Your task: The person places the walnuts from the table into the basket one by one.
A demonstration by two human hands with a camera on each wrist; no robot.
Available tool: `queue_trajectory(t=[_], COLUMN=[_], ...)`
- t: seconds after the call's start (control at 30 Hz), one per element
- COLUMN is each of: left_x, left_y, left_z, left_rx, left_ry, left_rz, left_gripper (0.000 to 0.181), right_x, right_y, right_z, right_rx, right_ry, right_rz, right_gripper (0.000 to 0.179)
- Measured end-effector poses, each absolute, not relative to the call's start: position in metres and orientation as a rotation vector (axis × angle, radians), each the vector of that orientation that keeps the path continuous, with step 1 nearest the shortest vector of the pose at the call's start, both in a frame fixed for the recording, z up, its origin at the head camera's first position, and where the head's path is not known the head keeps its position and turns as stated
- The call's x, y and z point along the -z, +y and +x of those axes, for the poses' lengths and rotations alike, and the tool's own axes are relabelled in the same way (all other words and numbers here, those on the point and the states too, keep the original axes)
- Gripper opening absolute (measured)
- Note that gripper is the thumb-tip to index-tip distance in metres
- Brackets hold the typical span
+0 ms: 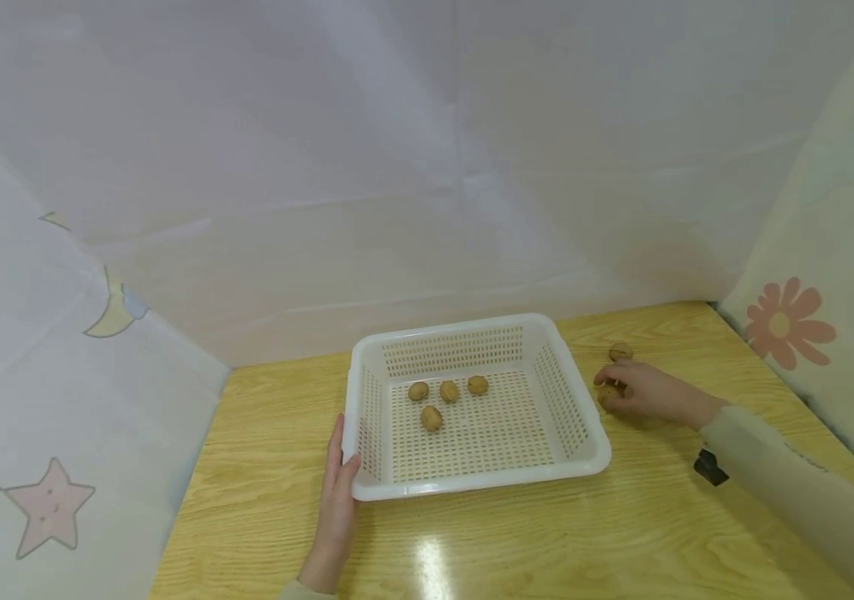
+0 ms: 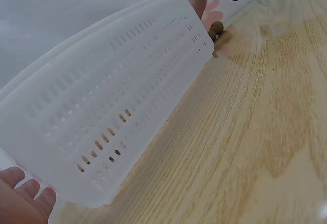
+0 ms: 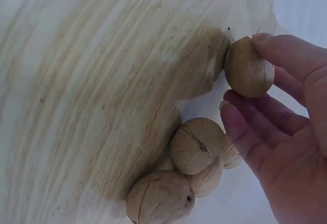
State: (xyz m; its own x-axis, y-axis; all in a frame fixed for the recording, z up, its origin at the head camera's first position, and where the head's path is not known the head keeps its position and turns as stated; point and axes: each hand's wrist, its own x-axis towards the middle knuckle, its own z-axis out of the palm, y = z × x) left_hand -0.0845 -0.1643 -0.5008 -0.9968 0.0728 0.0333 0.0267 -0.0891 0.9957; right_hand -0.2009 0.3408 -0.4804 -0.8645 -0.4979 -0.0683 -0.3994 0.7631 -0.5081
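Note:
A white plastic basket [image 1: 471, 489] with slotted walls stands on the table, several walnuts [image 1: 431, 418] on its floor. My left hand [image 1: 337, 504] grips its left rim, thumb on top and fingers along the outer side. In the left wrist view, fingertips [image 2: 45, 197] lie at the basket's wall [image 2: 102, 106]. To the right of the basket, my right hand [image 1: 647, 393] pinches a walnut [image 3: 249, 67] between thumb and fingers, close to the tabletop. More walnuts [image 3: 196, 145] lie bunched beside those fingers; one walnut [image 1: 621, 352] shows behind the hand in the head view.
The wooden table [image 1: 262, 492] carries everything. A pale cloth wall [image 1: 427, 167] rises along its back edge, with printed side cloths at left and right. A dark strap end [image 1: 710, 467] hangs below the right sleeve [image 1: 794, 492].

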Motion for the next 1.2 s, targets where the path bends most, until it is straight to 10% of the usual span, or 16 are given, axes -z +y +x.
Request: queue_trajectory(t=[1.2], left_x=[0.499], left_y=[-0.166], left_z=[-0.084], left_rx=[-2.305], left_ry=[2.076], left_rz=[0.099], left_gripper=[0.064], right_x=[0.378], right_y=[0.298], right_z=[-0.185], right_rx=[0.571], right_ry=[2.84], right_rz=[-0.92], right_gripper=[0.022])
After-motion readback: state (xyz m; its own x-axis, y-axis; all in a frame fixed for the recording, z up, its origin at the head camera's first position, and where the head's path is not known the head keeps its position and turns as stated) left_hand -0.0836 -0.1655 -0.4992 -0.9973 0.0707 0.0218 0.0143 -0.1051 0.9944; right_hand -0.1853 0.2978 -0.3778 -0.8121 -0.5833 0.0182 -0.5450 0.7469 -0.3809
